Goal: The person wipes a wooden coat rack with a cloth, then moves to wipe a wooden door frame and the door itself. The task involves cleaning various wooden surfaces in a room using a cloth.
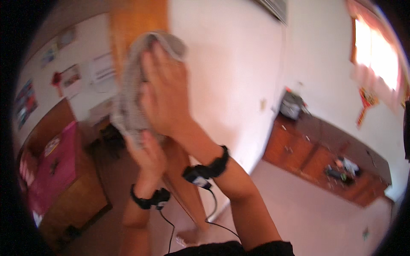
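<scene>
A grey cloth (pixel 129 96) is held up against the wooden door frame (pixel 139 19), near the corner of a white wall. My right hand (pixel 168 92) presses flat on the cloth's upper part, with its fingers pointing up. Lower down, my left hand (pixel 149 153) has its palm and fingers at the cloth's bottom edge; its grip there is partly hidden and blurred. Each wrist wears a black band with a small device and a thin black cable.
On the left stands a wooden bed (pixel 77 192) with a pink cover (pixel 61 166). At the right, a long reddish-brown cabinet (pixel 298 150) runs along the wall, bearing a grey bag-like object (pixel 291 105) and small items. A curtained window (pixel 373 48) is at the upper right.
</scene>
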Demonstrator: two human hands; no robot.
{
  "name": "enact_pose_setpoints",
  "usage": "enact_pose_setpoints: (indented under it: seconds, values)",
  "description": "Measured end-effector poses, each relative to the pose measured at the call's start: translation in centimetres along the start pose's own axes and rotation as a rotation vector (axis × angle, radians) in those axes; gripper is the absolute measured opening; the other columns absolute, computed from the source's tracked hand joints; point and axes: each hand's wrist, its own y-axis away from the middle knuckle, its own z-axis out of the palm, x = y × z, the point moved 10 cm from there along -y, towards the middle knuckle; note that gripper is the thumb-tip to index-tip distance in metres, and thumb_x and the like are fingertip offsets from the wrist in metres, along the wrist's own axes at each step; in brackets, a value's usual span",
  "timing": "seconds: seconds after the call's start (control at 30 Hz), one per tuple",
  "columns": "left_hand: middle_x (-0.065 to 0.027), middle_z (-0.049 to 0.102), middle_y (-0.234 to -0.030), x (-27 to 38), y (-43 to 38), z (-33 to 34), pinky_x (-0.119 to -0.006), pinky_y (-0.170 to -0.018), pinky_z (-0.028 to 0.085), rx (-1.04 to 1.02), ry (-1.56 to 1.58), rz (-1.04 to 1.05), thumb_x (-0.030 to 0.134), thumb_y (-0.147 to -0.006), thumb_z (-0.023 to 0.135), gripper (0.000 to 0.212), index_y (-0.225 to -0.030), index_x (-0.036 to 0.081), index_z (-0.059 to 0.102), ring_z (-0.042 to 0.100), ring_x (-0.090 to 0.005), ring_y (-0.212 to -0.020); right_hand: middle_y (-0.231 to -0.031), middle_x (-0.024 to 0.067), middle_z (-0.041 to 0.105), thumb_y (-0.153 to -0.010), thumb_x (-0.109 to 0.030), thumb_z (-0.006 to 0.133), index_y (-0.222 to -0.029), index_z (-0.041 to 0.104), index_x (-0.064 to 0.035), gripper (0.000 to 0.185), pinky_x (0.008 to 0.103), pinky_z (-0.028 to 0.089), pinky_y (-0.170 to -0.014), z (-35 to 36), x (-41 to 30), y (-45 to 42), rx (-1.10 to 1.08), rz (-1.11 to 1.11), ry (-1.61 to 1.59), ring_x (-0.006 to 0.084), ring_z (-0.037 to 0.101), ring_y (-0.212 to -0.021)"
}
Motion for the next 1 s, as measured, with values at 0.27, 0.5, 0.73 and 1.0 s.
enact_pose_setpoints:
  seconds: [0.27, 0.5, 0.73, 1.0]
  values:
    - [-0.0236, 0.029, -0.149, 2.0, 6.8, -1.3, -0.042, -0.108, 0.031, -0.018, -0.151, 0.274, 0.020, -0.101, 0.043, 0.060, -0.147, -0.006, 0.016, 0.037, -0.0297, -0.132, -0.140, 0.0258, 0.036, -0.064, -0.016, 0.061, -0.127, 0.049, 0.0057, 0.068, 0.0637, 0.016, -0.108, 0.6, -0.5, 9.0, 0.078, 0.042, -0.071, 0.0502, 0.028, -0.131]
    - [-0.0261, 0.034, -0.145, 4.5, 12.5, 0.2, -0.046, -0.106, 0.035, -0.087, -0.235, 0.411, 0.026, -0.100, 0.047, 0.059, -0.143, -0.008, 0.025, 0.040, -0.0347, -0.130, -0.134, 0.0265, 0.035, -0.058, -0.015, 0.063, -0.117, 0.051, 0.0059, 0.064, 0.0639, 0.015, -0.108, -0.1, 0.6, 17.3, 0.018, 0.161, -0.081, 0.0516, 0.029, -0.127]
    - [-0.0267, 0.035, -0.144, 0.3, 16.8, 0.2, -0.047, -0.105, 0.036, -0.199, -0.292, 0.350, 0.027, -0.100, 0.047, 0.058, -0.142, -0.008, 0.026, 0.041, -0.0357, -0.129, -0.131, 0.0280, 0.038, -0.057, -0.015, 0.068, -0.118, 0.052, 0.0000, 0.065, 0.0651, 0.017, -0.109, 0.3, 1.0, 24.0, -0.059, 0.266, 0.053, 0.0506, 0.032, -0.126]
    - [-0.0274, 0.035, -0.143, -9.1, 23.6, -0.2, -0.047, -0.104, 0.037, -0.393, -0.394, 0.198, 0.027, -0.100, 0.047, 0.057, -0.141, -0.008, 0.028, 0.042, -0.0369, -0.129, -0.137, 0.0282, 0.035, -0.067, -0.018, 0.066, -0.115, 0.053, -0.0009, 0.053, 0.0639, 0.013, -0.110, 0.5, 1.6, 30.4, -0.252, 0.398, 0.108, 0.0504, 0.028, -0.129]
